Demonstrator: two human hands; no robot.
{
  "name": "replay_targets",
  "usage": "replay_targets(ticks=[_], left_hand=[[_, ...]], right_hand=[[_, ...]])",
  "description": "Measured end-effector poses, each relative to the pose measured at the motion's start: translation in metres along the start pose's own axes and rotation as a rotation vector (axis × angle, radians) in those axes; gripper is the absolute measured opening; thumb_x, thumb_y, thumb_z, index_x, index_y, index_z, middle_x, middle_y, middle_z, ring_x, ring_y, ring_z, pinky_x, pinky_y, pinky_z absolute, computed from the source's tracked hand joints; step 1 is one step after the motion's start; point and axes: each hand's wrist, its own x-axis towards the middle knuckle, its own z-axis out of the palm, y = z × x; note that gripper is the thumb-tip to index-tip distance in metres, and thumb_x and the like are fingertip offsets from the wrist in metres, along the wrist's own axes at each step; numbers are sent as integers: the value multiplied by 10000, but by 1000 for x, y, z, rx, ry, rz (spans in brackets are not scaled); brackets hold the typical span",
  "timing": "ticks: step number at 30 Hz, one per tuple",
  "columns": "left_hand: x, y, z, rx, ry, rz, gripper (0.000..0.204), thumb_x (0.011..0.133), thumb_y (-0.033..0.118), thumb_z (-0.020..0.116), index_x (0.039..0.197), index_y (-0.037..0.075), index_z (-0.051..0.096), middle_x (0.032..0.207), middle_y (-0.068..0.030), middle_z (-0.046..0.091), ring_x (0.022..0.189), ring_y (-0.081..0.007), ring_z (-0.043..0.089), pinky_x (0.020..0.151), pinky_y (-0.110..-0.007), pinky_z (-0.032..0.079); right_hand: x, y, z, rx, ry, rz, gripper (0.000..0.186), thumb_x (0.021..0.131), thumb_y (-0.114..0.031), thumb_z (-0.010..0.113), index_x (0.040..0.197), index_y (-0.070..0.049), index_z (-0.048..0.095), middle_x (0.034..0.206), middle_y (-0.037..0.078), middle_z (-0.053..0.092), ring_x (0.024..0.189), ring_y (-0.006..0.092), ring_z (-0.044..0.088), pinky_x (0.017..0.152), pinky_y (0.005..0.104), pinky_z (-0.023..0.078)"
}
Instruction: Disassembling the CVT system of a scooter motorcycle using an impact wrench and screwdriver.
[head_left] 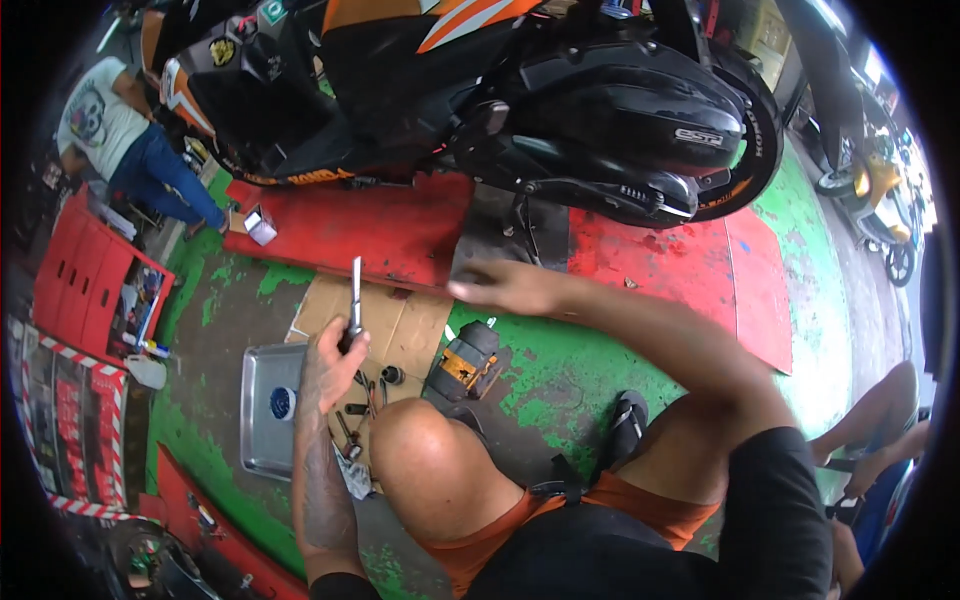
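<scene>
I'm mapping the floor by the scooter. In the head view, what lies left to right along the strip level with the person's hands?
Red tool cabinet → metal tray → left hand holding a tool → power tool → sandal.

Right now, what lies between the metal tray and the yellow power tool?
In the head view, cardboard with loose sockets lies between tray and power tool; the left hand, holding a ratchet, hangs there.

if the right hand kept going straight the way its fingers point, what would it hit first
The right hand, open and blurred, points left across the picture. First in that line looks to be the metal tool held upright in the left hand, though depth is unclear and it could pass behind it.
</scene>
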Motion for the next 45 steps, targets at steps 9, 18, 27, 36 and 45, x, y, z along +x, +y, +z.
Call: replay_targets(ticks=[9, 18, 27, 36, 45], left_hand=[[14, 14, 56, -4, -15, 168, 201, 837, 176, 700, 900, 27, 581, 673, -40, 560, 602, -145, 521, 558, -303, 425], [-76, -181, 125, -200, -94, -110, 242, 910, 280, 613, 956, 44, 580, 770, -39, 593, 699, -126, 549, 660, -318, 465], [-32, -165, 160, -52, -1, 45, 288, 914, 324, 591, 991, 47, 572, 797, -46, 595, 736, -132, 555, 692, -336, 465], [10, -147, 176, 128, 135, 163, 336, 918, 369, 569, 1026, 50, 563, 824, -54, 596, 772, -139, 562, 724, -354, 466], [32, -110, 167, 334, 293, 268, 386, 922, 413, 547, 1060, 53, 555, 850, -61, 598, 808, -145, 569, 756, -372, 466]], right_hand=[[68, 46, 84, 1192, 650, -131, 265, 972, -319, 515, 1017, -65, 570, 786, 48, 589, 683, 143, 588, 589, 280, 471], [71, 152, 81, 1697, 811, 150, 319, 967, -430, 472, 821, -146, 459, 608, -1, 415, 554, 165, 429, 562, 339, 393], [90, 152, 112, 1782, 747, 190, 319, 982, -408, 436, 808, -141, 434, 632, -15, 367, 554, 144, 352, 585, 321, 369], [86, 166, 108, 1833, 783, 131, 334, 983, -416, 446, 762, -169, 402, 614, -40, 306, 536, 120, 296, 572, 313, 348], [77, 123, 96, 1882, 628, 101, 444, 936, -347, 479, 569, -225, 262, 502, -66, 199, 422, 99, 185, 466, 289, 219]])
